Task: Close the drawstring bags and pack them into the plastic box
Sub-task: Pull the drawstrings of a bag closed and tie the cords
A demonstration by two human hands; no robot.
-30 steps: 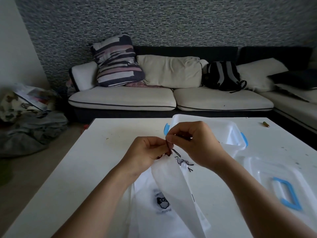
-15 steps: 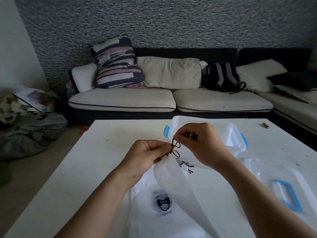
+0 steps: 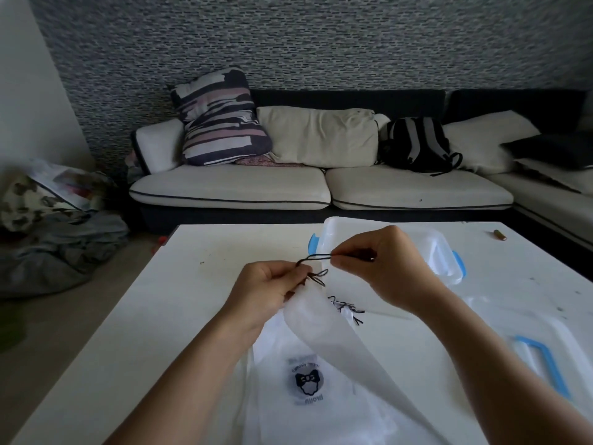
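I hold a translucent white drawstring bag (image 3: 324, 329) above the white table (image 3: 154, 316). My left hand (image 3: 269, 293) pinches its gathered mouth. My right hand (image 3: 382, 268) pinches the black drawstring (image 3: 316, 257), which stretches between the two hands with a small loop below. More flat white bags (image 3: 305, 399), one with a black bow logo, lie under my forearms; further black strings show beside them. The clear plastic box (image 3: 433, 248) with blue latches stands right behind my right hand.
The box lid (image 3: 526, 345) with a blue handle lies on the table at the right. A small brown object (image 3: 499, 235) rests near the far right corner. A sofa with cushions and a backpack is behind; a pile of clothes lies on the floor at left.
My right hand has drawn the black string out to the right and upward, away from my left hand. The bag's mouth stays pinched in the left hand.
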